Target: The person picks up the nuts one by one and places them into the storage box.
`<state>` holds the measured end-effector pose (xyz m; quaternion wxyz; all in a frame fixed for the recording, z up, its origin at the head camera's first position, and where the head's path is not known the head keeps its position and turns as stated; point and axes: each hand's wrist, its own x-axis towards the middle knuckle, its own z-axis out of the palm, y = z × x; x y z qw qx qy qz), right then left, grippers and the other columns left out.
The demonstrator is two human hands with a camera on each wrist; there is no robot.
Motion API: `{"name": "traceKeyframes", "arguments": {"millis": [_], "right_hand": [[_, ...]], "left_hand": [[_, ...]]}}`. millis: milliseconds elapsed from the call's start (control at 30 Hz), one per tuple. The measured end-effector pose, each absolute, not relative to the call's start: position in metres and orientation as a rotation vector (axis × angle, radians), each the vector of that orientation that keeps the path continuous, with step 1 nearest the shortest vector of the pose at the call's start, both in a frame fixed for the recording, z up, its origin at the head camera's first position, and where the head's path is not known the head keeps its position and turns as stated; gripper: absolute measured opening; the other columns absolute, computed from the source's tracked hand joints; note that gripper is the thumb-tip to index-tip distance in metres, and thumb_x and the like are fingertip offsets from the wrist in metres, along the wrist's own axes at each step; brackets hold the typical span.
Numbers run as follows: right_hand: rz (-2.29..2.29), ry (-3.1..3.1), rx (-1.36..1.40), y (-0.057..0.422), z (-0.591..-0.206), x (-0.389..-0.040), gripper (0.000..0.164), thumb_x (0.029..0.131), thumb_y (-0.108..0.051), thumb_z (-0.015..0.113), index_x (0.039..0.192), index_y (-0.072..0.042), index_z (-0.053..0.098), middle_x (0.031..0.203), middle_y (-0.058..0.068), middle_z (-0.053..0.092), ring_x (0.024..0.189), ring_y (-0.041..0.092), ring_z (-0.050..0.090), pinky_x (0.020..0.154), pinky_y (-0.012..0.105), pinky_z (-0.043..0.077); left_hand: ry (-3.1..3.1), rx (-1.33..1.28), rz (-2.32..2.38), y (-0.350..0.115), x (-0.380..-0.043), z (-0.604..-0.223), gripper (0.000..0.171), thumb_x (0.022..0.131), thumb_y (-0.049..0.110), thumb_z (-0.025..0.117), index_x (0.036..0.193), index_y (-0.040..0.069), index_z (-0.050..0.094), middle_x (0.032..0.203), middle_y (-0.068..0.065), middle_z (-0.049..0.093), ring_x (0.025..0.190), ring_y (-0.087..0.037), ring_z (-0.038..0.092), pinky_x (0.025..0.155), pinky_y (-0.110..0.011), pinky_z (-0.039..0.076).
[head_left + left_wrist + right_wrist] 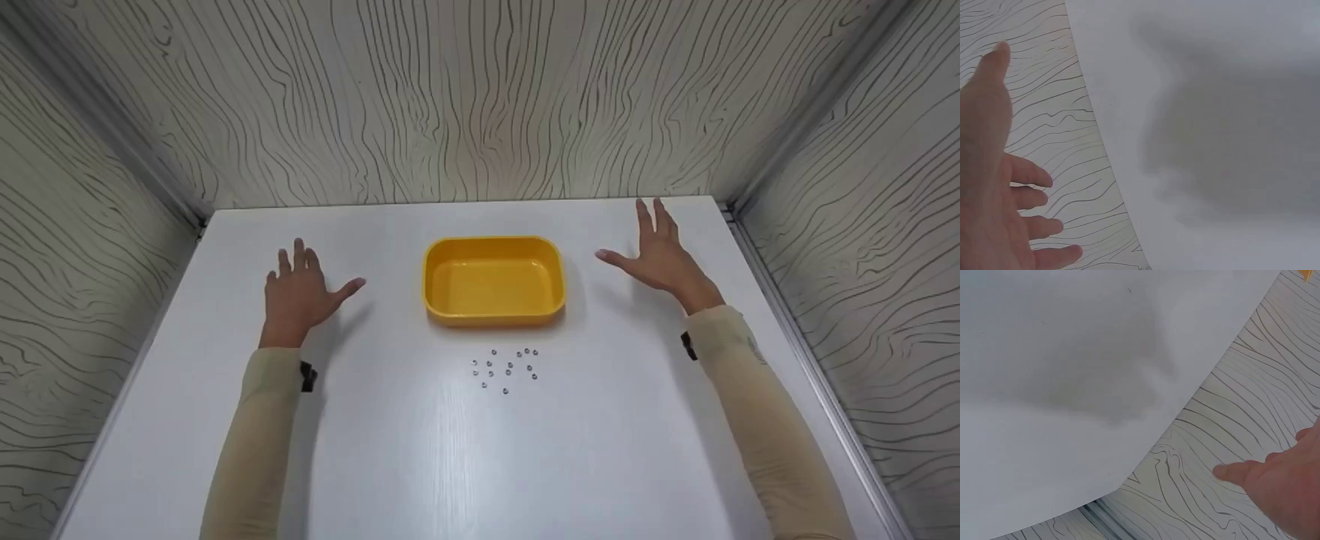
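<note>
A yellow rectangular tray with rounded corners stands on the white table, its inside bare. In front of it lie several small shiny metal nuts, scattered in a loose cluster. My left hand is held over the table to the left of the tray, fingers spread and thumb pointing toward it. To the right of the tray, my right hand hovers with its fingers stretched out. Neither hand holds anything. In the wrist views the left hand and the right hand appear at the frame edges, above their shadows.
The white table ends at a back wall with a wood-grain line pattern. Similar panels rise on the left and right, with grey metal posts in the corners. A dark wrist strap shows at the left sleeve.
</note>
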<state>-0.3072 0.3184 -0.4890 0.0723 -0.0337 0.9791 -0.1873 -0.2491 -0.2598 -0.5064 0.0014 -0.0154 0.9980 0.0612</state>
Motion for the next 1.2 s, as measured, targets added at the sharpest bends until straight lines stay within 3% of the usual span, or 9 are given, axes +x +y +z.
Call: {"name": "traceKeyframes", "arguments": {"millis": [200, 367, 633, 967, 1200], "right_hand": [[-0.559, 2.933, -0.115, 0.310, -0.491, -0.305, 0.133, 0.081, -0.094, 0.049, 0.168, -0.019, -0.018, 0.175, 0.019, -0.023, 0.162, 0.051, -0.002, 0.117, 0.077, 0.033], [-0.563, 2.933, -0.114, 0.304, -0.494, -0.304, 0.134, 0.080, -0.095, 0.049, 0.168, -0.018, -0.016, 0.176, 0.021, -0.016, 0.162, 0.053, 0.006, 0.119, 0.076, 0.032], [-0.602, 2.911, -0.124, 0.290, -0.497, -0.302, 0.134, 0.078, -0.097, 0.047, 0.169, -0.019, -0.014, 0.178, 0.019, -0.007, 0.163, 0.048, 0.008, 0.127, 0.070, 0.021], [-0.631, 2.897, -0.164, 0.271, -0.500, -0.299, 0.132, 0.079, -0.095, 0.049, 0.169, -0.020, -0.011, 0.178, 0.019, 0.000, 0.163, 0.046, 0.012, 0.128, 0.068, 0.023], [-0.630, 2.907, -0.267, 0.258, -0.505, -0.294, 0.129, 0.083, -0.092, 0.051, 0.170, -0.015, -0.004, 0.177, 0.021, 0.006, 0.164, 0.043, 0.015, 0.130, 0.065, 0.025]], "left_hand": [[3.172, 0.029, 0.125, -0.251, -0.244, -0.513, 0.107, 0.094, 0.078, 0.050, 0.153, -0.010, 0.043, 0.160, -0.035, 0.042, 0.142, -0.054, 0.050, 0.098, -0.068, 0.057], [3.207, 0.110, 0.148, -0.244, -0.239, -0.521, 0.088, 0.098, 0.067, 0.057, 0.143, -0.009, 0.054, 0.137, -0.032, 0.060, 0.115, -0.048, 0.067, 0.081, -0.060, 0.063], [3.161, 0.166, 0.162, -0.228, -0.231, -0.522, 0.073, 0.100, 0.062, 0.057, 0.132, -0.003, 0.066, 0.125, -0.024, 0.066, 0.108, -0.041, 0.068, 0.091, -0.057, 0.061], [3.164, 0.260, 0.237, -0.208, -0.220, -0.525, 0.071, 0.100, 0.064, 0.056, 0.127, 0.000, 0.070, 0.126, -0.022, 0.070, 0.110, -0.041, 0.069, 0.097, -0.056, 0.060], [3.214, 0.352, 0.246, -0.198, -0.210, -0.532, 0.072, 0.099, 0.064, 0.058, 0.123, -0.002, 0.073, 0.123, -0.021, 0.070, 0.105, -0.039, 0.071, 0.091, -0.053, 0.063]]}}
